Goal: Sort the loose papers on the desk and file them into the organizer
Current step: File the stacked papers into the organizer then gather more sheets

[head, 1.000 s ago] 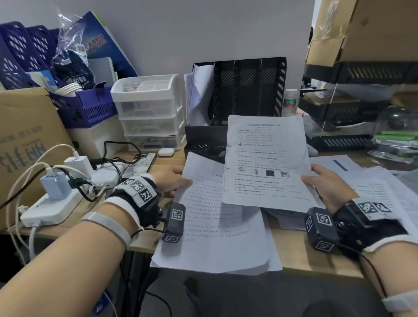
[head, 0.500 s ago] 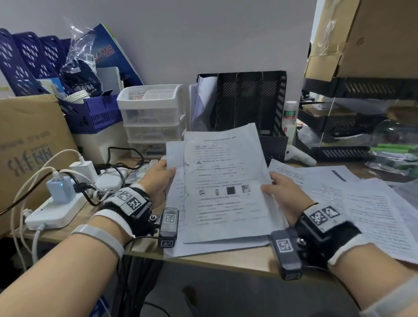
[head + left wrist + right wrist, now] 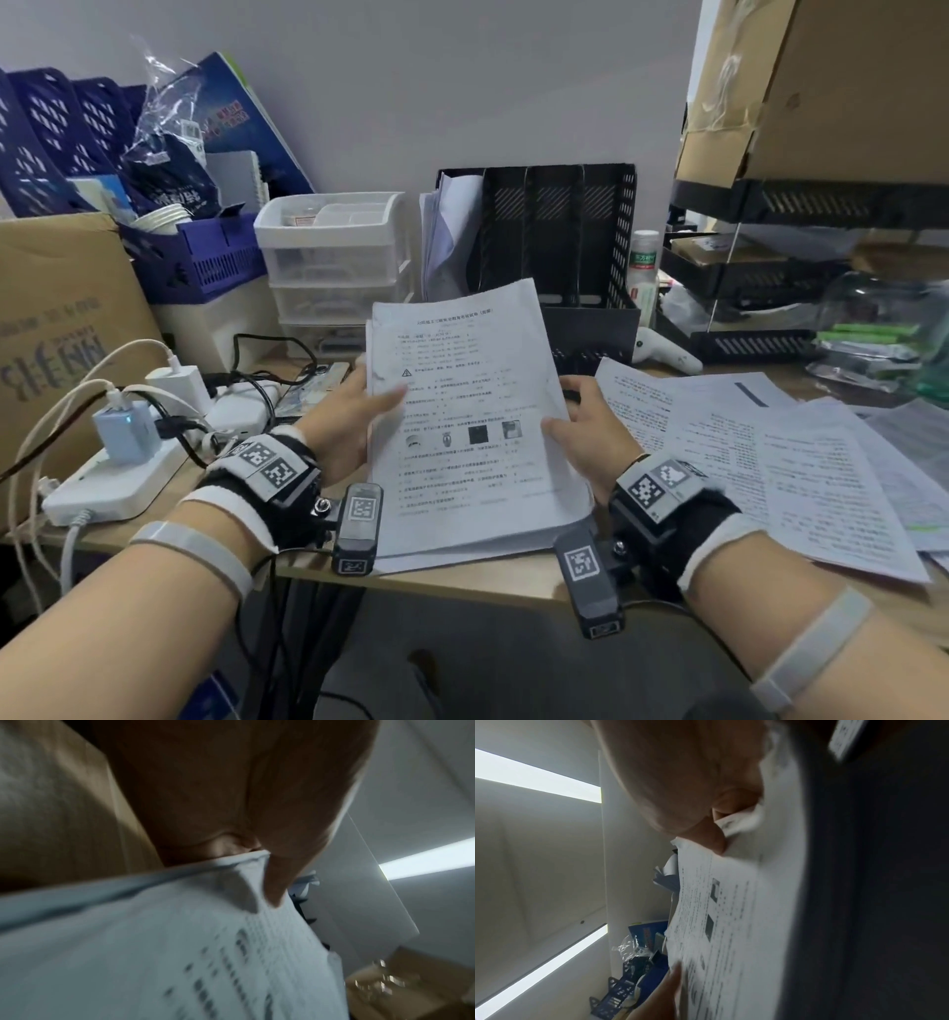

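I hold a stack of printed papers (image 3: 472,426) tilted up at the desk's front edge, its lower edge near the desk top. My left hand (image 3: 354,411) grips its left edge with the thumb on the top sheet; my right hand (image 3: 580,426) grips the right edge the same way. The left wrist view shows the thumb pressing the stack of papers (image 3: 180,953); the right wrist view shows the thumb on the stack of papers (image 3: 731,923). Behind stands the black slotted organizer (image 3: 570,231), with papers (image 3: 447,241) in its leftmost slot. More loose papers (image 3: 770,452) spread over the desk at the right.
A white power strip with chargers and cables (image 3: 118,462) lies at the left, beside a cardboard box (image 3: 56,318). White drawers (image 3: 334,262) and blue baskets (image 3: 190,257) stand behind. Black trays (image 3: 760,277) and a cardboard box (image 3: 832,87) crowd the right.
The sheet held in my right hand came left onto the pile under my left hand. Both hands now hold the gathered stack tilted up, closer together.
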